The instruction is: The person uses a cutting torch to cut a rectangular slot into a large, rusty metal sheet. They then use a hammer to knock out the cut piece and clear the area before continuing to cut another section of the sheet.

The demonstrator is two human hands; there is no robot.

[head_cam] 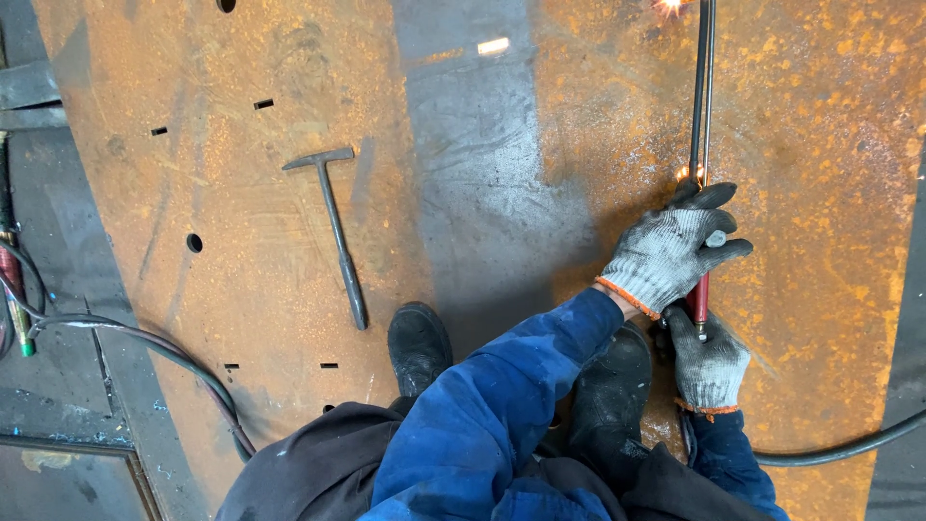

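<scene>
Cutting torch [701, 116], both gloved hands, left [673, 253] and right [709, 365], clenched round it. Hammer [333, 227] well apart, on rusty steel plate [289, 270]. Hoses [145, 342] on floor.

Metal workshop, rusty steel plate [289, 241] underfoot with cut slots and holes, hammer [335, 232] lying on it, torch [701, 116] sparking far right, hoses [125, 338] left

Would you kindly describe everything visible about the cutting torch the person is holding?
The cutting torch is a long, thin, dark metal tube pair with a red handle section, lying nearly straight up the picture above the rusty steel plate. Sparks glow at its far tip. The left hand grips it mid-length; the right hand holds its near end. Both wear grey knit gloves.
</scene>
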